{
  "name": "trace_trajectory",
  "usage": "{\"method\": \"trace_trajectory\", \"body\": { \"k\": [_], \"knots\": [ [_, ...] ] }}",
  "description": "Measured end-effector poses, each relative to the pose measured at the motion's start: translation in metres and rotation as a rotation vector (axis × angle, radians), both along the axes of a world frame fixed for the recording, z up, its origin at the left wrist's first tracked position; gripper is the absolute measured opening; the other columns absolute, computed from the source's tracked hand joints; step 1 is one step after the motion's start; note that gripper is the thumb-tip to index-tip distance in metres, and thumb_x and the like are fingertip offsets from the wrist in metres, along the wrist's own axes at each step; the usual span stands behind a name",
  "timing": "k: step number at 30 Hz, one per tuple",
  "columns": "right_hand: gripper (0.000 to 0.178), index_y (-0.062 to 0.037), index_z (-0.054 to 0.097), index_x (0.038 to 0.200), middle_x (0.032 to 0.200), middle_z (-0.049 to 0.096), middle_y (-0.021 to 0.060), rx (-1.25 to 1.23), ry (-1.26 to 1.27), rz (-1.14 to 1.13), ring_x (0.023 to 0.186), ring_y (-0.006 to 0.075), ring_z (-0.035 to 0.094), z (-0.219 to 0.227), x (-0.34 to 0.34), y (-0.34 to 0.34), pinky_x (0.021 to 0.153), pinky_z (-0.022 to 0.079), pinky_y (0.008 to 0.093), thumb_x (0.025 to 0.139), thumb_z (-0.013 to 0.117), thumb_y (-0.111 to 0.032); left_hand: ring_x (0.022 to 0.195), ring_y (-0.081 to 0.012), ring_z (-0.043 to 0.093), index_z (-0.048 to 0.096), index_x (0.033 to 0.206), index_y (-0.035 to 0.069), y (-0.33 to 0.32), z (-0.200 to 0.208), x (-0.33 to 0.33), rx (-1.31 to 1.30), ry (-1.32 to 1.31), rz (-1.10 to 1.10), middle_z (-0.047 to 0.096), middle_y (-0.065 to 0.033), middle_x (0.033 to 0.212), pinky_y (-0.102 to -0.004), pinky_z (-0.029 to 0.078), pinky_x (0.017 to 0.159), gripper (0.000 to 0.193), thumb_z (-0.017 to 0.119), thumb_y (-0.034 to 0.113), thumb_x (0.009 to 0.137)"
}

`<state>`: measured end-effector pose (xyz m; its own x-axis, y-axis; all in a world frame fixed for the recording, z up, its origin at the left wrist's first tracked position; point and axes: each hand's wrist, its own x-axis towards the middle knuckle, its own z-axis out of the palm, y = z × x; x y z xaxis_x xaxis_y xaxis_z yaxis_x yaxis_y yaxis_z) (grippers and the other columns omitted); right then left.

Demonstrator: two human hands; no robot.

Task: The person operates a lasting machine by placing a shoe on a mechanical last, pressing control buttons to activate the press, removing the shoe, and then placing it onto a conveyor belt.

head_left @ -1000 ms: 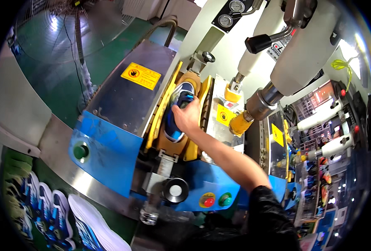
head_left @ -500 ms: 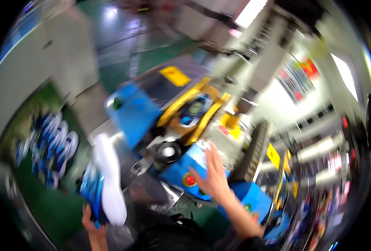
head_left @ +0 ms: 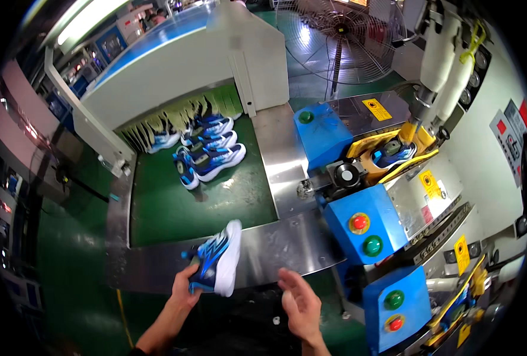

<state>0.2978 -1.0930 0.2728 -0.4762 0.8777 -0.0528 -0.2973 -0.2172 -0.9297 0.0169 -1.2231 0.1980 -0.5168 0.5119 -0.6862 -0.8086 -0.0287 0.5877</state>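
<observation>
A blue and white sneaker (head_left: 219,259) is gripped at its heel end by my left hand (head_left: 184,289), its white sole facing right and its toe pointing up and away. My right hand (head_left: 301,304) is empty, fingers apart, to the right of the sneaker and near the metal ledge (head_left: 287,243). On the right, another sneaker (head_left: 394,153) sits in the press machine between yellow pads, with the machine's ram (head_left: 416,115) down on it. A blue control box (head_left: 365,225) with a red and a green button stands nearer than that sneaker.
Several blue and white sneakers (head_left: 216,155) rest on the green conveyor belt (head_left: 216,207) before a fringed tunnel opening (head_left: 174,115). A large caged fan (head_left: 340,35) stands behind. A second blue control box (head_left: 397,311) is at the lower right.
The view has swung left toward the conveyor. My right hand has come away from the control box to near the held sneaker. The ram is now down on the sneaker in the press.
</observation>
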Motion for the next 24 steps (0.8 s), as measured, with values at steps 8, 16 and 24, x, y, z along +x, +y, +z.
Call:
{"method": "trace_trajectory", "body": {
  "k": [8,16,24],
  "knots": [
    [0.037,0.0099,0.051,0.131,0.120,0.062,0.0195,0.384,0.124,0.847,0.116,0.0288,0.057,0.136,-0.077,-0.003,0.098,0.045,0.0378,0.099,0.052,-0.009,0.100,-0.0217,0.060,0.049,0.130,0.002,-0.168,-0.077,-0.114,-0.499,0.643,0.524,0.061,-0.0109,0.116,-0.0358,0.048,0.091,0.048,0.069,0.008,0.088],
    [0.036,0.0095,0.053,0.128,0.109,0.064,0.0180,0.414,0.030,1.230,0.102,0.0263,0.059,0.130,-0.280,-0.024,0.090,0.046,0.0372,0.100,0.051,-0.013,0.127,-0.0253,0.048,0.031,0.146,-0.005,-0.200,-0.129,-0.147,-0.624,0.957,0.109,0.048,-0.0188,0.139,-0.0365,0.036,0.107,0.069,0.069,0.011,0.090],
    [0.036,0.0091,0.054,0.125,0.097,0.066,0.0164,0.287,0.238,1.419,0.087,0.0238,0.061,0.124,-0.460,-0.038,0.081,0.048,0.0366,0.102,0.049,-0.018,0.133,-0.0286,0.045,0.040,0.140,-0.005,-0.145,-0.098,-0.305,-0.421,1.125,0.118,0.047,-0.0198,0.144,-0.0398,0.032,0.115,0.049,0.057,0.009,0.097]
  ]
}}
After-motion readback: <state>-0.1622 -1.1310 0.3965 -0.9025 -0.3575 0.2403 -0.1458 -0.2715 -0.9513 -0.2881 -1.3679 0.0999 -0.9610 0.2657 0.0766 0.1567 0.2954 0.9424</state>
